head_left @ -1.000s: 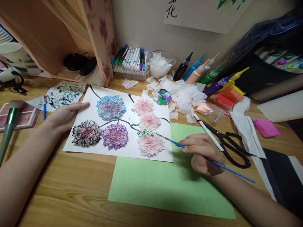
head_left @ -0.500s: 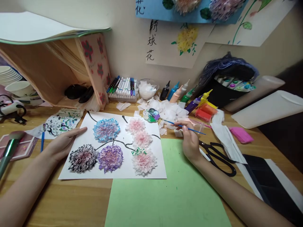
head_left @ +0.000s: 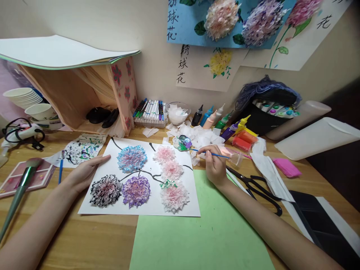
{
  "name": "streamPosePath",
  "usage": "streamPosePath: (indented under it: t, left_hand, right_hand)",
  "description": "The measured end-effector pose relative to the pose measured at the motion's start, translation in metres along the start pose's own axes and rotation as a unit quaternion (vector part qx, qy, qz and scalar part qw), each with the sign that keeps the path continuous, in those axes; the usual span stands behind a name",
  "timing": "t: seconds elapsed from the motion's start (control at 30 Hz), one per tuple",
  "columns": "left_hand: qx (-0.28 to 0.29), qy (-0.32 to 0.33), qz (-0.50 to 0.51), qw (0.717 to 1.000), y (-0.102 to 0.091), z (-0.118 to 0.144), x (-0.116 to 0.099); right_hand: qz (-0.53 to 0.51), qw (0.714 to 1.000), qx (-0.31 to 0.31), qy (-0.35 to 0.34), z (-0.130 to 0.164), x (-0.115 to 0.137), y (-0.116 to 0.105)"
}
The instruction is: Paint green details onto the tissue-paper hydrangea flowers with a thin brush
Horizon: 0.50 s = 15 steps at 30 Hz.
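My left hand [head_left: 84, 173] grips the left edge of a white paper sheet [head_left: 108, 171], one digit lying on top. Raised paper flowers cover the sheet: a blue-edged flower [head_left: 132, 158], a black-edged flower [head_left: 105, 190], a purple-edged flower [head_left: 136, 191] and several pink ones, joined by black painted branches. Green paint marks the top of the lowest pink flower [head_left: 174, 197]. My right hand [head_left: 215, 165] is closed around a thin blue paintbrush [head_left: 216, 154]. Its tip is at the right edge of a small paint palette [head_left: 182, 143] holding green, purple and white paint.
A green sheet [head_left: 202, 240] lies partly under the white paper. Black scissors [head_left: 257, 183] rest by my right forearm. Behind are paper scraps [head_left: 206, 135], paint bottles [head_left: 209, 119] and markers [head_left: 152, 112]. A large makeup brush [head_left: 21, 191] and a paint-stained tissue [head_left: 84, 150] lie left.
The camera view has tilted up and turned slightly left. My right hand has moved left with the paintbrush, staying close to the palette. My left hand keeps its place on the sheet.
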State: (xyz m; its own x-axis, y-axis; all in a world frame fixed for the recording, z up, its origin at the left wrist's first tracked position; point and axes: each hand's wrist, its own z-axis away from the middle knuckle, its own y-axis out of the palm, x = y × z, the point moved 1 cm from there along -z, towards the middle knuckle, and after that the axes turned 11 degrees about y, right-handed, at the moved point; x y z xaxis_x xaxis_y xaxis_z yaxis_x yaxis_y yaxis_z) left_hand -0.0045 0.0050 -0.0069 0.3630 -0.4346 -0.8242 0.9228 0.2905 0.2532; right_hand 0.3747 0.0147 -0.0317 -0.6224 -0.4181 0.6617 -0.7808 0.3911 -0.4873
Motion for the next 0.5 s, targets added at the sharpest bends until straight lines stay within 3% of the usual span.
streamPosePath:
  t: [0.1, 0.37, 0.5]
  left_hand:
    - [0.024, 0.017, -0.02, 0.999, -0.0015, -0.0014, 0.0005]
    - [0.025, 0.021, -0.03, 0.999, 0.0007, 0.0007, 0.0002]
    - [0.009, 0.014, -0.015, 1.0, 0.0009, -0.0003, 0.0]
  right_hand:
    - [0.004, 1.0, 0.009, 0.008, -0.0001, -0.0002, -0.0002]
    - [-0.021, 0.999, -0.003, 0.026, 0.0014, -0.0065, -0.0003]
    - [-0.098, 0.991, -0.064, 0.069, 0.0044, -0.0045, -0.0029]
